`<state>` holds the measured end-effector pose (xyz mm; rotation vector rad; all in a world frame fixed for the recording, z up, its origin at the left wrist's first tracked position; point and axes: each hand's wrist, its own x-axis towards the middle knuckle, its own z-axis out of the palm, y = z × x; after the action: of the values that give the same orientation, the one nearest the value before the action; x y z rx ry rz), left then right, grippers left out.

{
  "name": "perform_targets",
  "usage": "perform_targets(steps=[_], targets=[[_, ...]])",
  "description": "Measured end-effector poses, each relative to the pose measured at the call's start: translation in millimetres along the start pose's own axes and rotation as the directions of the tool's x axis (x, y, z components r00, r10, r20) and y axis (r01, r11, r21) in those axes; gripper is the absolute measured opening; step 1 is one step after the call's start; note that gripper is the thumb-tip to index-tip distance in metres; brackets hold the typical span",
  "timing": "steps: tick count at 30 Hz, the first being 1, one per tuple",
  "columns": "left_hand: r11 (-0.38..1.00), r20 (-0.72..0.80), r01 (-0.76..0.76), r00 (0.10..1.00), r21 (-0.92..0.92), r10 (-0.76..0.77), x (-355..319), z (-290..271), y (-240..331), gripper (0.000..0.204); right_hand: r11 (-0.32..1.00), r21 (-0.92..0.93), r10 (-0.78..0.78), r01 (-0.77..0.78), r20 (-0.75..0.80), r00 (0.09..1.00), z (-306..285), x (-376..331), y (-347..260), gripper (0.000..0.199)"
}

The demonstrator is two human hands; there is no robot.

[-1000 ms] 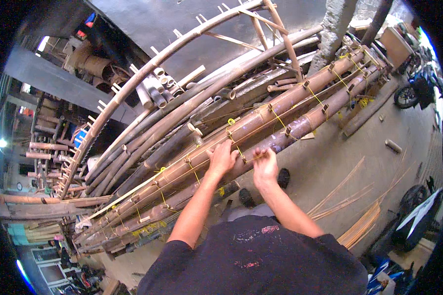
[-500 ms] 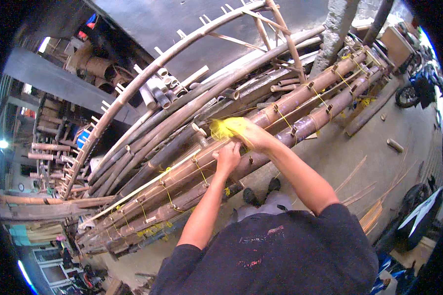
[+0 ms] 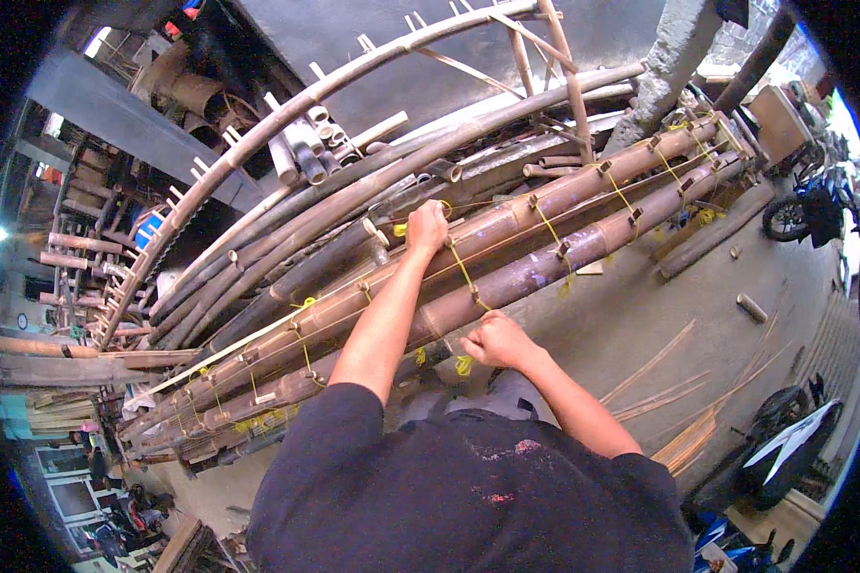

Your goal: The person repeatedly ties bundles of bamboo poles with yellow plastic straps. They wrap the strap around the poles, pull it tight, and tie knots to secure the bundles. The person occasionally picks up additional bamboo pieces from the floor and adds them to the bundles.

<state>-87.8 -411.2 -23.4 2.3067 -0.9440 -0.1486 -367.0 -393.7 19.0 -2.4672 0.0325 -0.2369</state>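
Observation:
Two long brown bamboo poles run diagonally side by side in front of me, the far pole [image 3: 506,224] and the near pole [image 3: 516,277]. Short pegs stick out of both, and lengths of yellow string [image 3: 461,263] span between them. My left hand [image 3: 426,227] is closed at the far pole, with yellow string showing around its fingers. Just on my side of the near pole, my right hand [image 3: 499,341] makes a fist at the end of the string that passes a peg [image 3: 475,294]. The string inside both fists is mostly hidden.
Behind the poles lie more bamboo lengths [image 3: 354,215] and a curved, pegged bamboo frame [image 3: 287,110]. Split bamboo strips [image 3: 693,435] and a short bamboo piece [image 3: 751,307] are on the floor at right. Motorcycles [image 3: 803,210] stand beyond, near a concrete post [image 3: 669,67].
My hands were together at the far pole with a loose yellow string bundle. Now they are apart: the right has come down toward me past the near pole, and string spans the poles between them.

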Motion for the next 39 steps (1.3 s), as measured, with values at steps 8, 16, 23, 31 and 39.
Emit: perform_targets(steps=[8, 16, 23, 31, 39], targets=[[1.000, 0.064, -0.007, 0.998, 0.008, 0.006, -71, -142, -27, 0.041, 0.644, 0.703, 0.167, -0.301, 0.255, 0.952, 101, 9, -80, 0.042], [0.987, 0.225, -0.110, 0.971, 0.120, 0.081, -179, -143, -91, 0.037, 0.266, 0.927, 0.725, 0.264, -0.373, 0.579, 101, 158, -165, 0.023], [0.990, 0.300, 0.005, 0.953, -0.143, 0.039, -162, -142, -87, 0.032, 0.855, -0.252, 0.455, -0.453, -0.052, 0.889, 64, 232, -52, 0.057], [0.996, 0.012, -0.079, 0.997, 0.042, 0.079, -182, -139, -83, 0.025, 0.956, 0.295, -0.040, -0.012, 0.171, 0.985, 85, 80, -121, 0.035], [0.935, -0.144, -0.158, 0.983, -0.317, 0.117, -68, -173, -36, 0.026, 0.970, 0.183, -0.128, 0.162, -0.186, 0.974, 106, 56, -133, 0.023]])
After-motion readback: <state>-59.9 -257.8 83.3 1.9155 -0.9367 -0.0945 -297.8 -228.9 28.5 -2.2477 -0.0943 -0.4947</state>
